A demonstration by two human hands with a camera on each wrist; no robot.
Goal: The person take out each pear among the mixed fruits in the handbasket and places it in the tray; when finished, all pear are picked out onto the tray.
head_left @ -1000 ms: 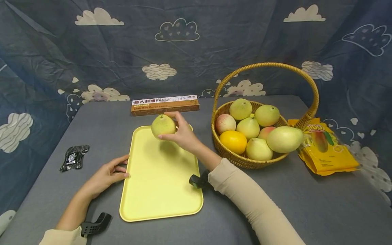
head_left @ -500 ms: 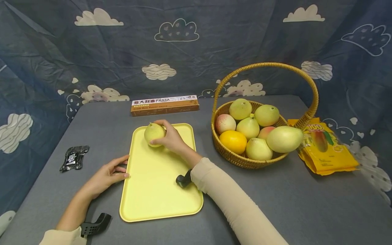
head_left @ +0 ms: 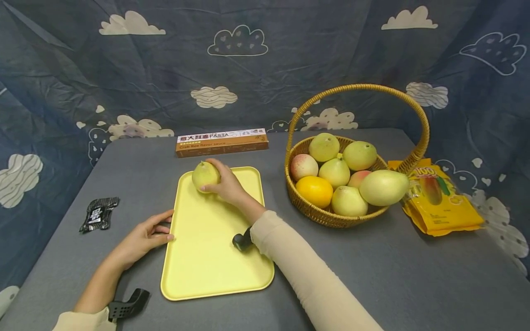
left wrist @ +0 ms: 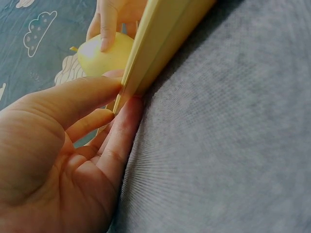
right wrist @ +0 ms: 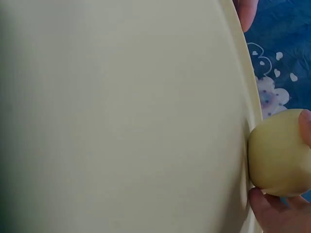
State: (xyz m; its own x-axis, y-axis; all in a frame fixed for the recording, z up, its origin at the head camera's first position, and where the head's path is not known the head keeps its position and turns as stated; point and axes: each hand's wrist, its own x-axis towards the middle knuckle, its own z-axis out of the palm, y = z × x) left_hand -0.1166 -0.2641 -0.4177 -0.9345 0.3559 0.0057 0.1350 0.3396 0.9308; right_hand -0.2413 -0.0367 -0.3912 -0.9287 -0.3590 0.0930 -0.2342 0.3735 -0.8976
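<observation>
My right hand (head_left: 225,186) holds a round yellow-green fruit (head_left: 204,177) with a short stem, thumb in front and fingers behind. The fruit sits low at the far left corner of a yellow tray (head_left: 215,257); in the right wrist view, the fruit (right wrist: 279,153) appears right against the tray's raised rim. On the tray's left side, my left hand (head_left: 145,236) pinches the edge. The left wrist view shows that thumb (left wrist: 92,92) at the rim with a finger beneath it.
Right of the tray stands a wicker basket (head_left: 314,218) with a tall handle, full of fruit. Beside it lies a yellow mango-printed bag (head_left: 445,202). A pasta box (head_left: 222,143) is behind the tray, and a small black packet (head_left: 98,214) lies to its left.
My right hand has carried the fruit leftward and lowered it from above the tray's far end to its far left corner. The left hand has stayed at the tray's edge.
</observation>
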